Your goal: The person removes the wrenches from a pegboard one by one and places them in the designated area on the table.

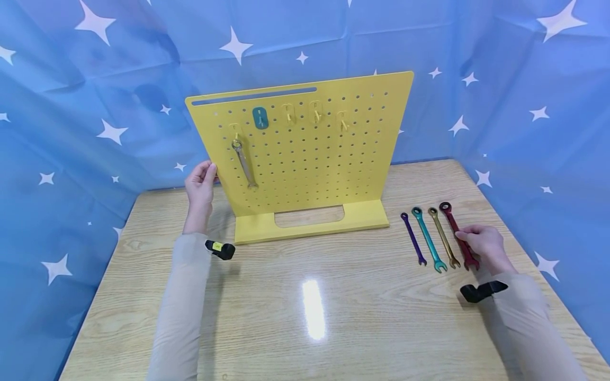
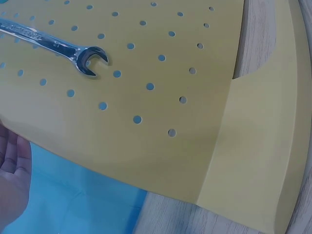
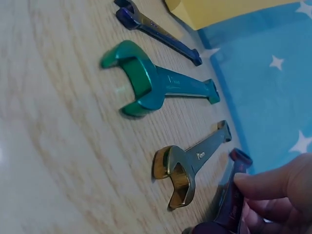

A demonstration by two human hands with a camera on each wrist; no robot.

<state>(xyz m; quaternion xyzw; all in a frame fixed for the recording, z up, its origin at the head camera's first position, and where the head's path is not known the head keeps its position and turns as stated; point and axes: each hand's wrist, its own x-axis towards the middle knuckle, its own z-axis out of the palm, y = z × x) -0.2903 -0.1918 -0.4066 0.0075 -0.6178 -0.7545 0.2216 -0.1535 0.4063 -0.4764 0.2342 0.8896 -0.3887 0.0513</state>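
A yellow pegboard (image 1: 367, 214) stands upright on its base at the back of the table. My left hand (image 1: 200, 182) grips the board's left edge, thumb in front and fingers partly hidden behind. From the leftmost yellow hook (image 1: 235, 130) hangs a silver combination wrench (image 1: 244, 164), its open end pointing down. Over on the right, my right hand (image 1: 483, 243) pinches a dark red combination wrench (image 1: 450, 221) along its shaft, low over the tabletop. Beside it lie a gold wrench (image 1: 444, 238), a teal wrench (image 1: 429, 241) and a small purple wrench (image 1: 413, 239), roughly parallel.
A teal hook (image 1: 260, 118) and several more yellow hooks (image 1: 316, 112) sit in a row across the upper board. Blue cloth with white stars (image 1: 505, 132) surrounds the wooden table (image 1: 267, 307) at the back and sides. Light glares on the tabletop's middle.
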